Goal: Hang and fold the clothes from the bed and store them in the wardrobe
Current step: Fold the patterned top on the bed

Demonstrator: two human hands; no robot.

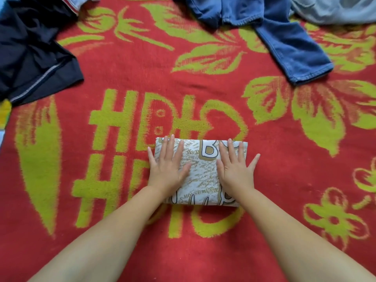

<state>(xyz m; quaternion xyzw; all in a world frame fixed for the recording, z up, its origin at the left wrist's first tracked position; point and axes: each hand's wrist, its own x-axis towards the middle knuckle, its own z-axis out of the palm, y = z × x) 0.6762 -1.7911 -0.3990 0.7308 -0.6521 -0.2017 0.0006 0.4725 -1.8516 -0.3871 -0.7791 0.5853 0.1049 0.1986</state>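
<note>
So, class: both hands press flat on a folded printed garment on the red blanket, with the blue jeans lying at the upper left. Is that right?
Not quite. The head view shows the blue jeans at the upper right. The left hand and right hand do press flat on the folded printed garment on the red blanket.

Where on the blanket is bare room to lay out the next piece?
Bare blanket lies between the dark garment and the jeans, beyond the folded printed garment under both hands. Also right of it, below the jeans hem. The far edge is crowded, including a grey garment.
</note>
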